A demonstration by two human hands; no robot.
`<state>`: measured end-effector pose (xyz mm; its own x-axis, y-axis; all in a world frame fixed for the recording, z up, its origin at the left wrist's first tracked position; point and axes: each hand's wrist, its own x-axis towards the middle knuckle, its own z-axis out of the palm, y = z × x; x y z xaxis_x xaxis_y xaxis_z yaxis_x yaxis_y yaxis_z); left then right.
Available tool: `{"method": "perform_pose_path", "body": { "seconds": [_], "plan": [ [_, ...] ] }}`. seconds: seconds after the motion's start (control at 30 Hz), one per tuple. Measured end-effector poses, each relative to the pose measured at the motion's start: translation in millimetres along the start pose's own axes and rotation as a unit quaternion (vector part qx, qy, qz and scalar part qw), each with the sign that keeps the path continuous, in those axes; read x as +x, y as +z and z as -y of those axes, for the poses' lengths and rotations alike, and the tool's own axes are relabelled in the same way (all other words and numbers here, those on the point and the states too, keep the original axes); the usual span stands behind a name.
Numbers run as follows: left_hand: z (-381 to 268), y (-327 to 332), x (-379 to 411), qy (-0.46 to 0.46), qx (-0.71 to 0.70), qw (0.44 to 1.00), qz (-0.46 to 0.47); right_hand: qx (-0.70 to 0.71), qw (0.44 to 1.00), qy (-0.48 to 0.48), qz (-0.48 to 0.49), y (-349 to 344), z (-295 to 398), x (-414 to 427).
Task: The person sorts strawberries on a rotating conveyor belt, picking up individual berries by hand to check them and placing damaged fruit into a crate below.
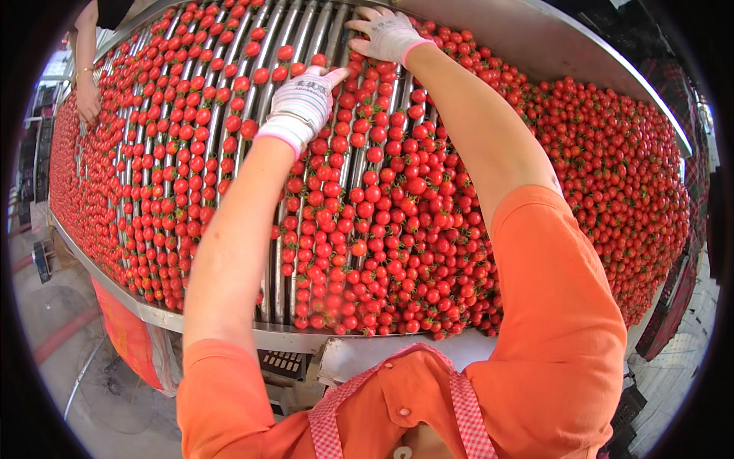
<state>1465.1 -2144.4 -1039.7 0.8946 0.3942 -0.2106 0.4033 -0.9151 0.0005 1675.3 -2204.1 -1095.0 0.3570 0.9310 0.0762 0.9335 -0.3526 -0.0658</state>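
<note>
Red cherry tomatoes, many with green calyxes, lie in rows on a conveyor of metal rollers. My left hand, in a white knitted glove with a pink cuff, is over the middle of the rollers. Its thumb points right, towards a few tomatoes; its other fingers are mostly hidden, so whether it holds anything is unclear. Farther away, near the far side wall, my right hand wears a matching glove. Its fingers are spread towards the left over the rollers, with tomatoes just below the palm.
A deep heap of tomatoes fills the right end against a metal side wall. The near metal rim runs before my body. At the far left, another person's bare hand reaches into the tomatoes. An orange-red sack hangs below the rim.
</note>
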Motion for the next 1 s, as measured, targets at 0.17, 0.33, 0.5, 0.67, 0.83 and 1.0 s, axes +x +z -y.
{"method": "perform_pose_path", "body": {
  "seconds": [0.17,0.33,0.5,0.67,0.83,1.0],
  "plan": [
    [-14,-8,17,0.080,0.180,0.979,0.058,-0.007,0.998,-0.044,-0.035,10,-20,-7],
    [-32,-4,24,0.068,0.249,0.958,0.125,-0.004,0.990,-0.071,-0.123,33,-70,-66],
    [-35,-3,40,0.079,0.254,0.957,0.120,0.026,0.999,0.005,-0.044,35,-135,-147],
    [-30,-1,54,0.084,0.282,0.945,0.141,-0.021,0.995,0.092,0.030,37,-190,-237],
    [-27,-4,65,0.141,0.284,0.942,0.109,-0.127,0.968,0.172,0.135,19,-217,-304],
    [-8,-2,57,0.096,0.148,0.982,0.068,-0.065,0.981,0.176,-0.047,16,-154,-302]
  ]
}}
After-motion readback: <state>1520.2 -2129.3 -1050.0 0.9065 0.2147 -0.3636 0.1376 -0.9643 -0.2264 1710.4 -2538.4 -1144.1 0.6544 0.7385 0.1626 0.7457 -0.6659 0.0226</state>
